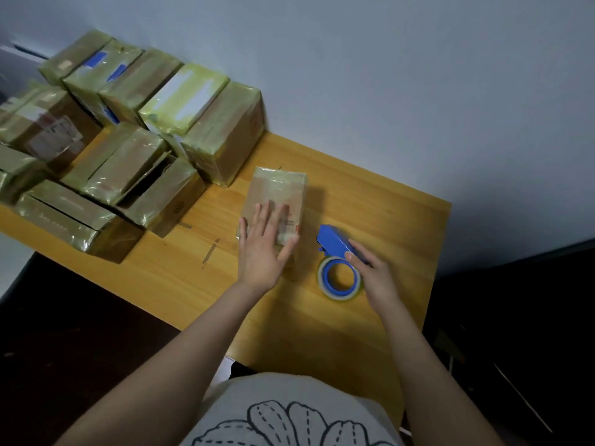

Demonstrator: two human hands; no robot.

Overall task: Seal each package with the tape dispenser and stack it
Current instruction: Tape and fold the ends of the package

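A small cardboard package point(279, 191) wrapped in clear tape lies flat on the wooden table point(380, 201). My left hand point(262, 249) presses flat on its near end with the fingers spread. Just right of it, a blue tape dispenser point(333, 241) with a roll of clear tape point(341, 280) lies on the table. My right hand point(373, 272) holds the dispenser's handle between thumb and fingers. A stack of taped packages point(222, 136) stands at the back left.
Many taped cardboard boxes point(106, 175) crowd the left half of the table, some in two layers. A pale wall point(418, 75) runs behind the table. Dark floor lies to the left and right of it.
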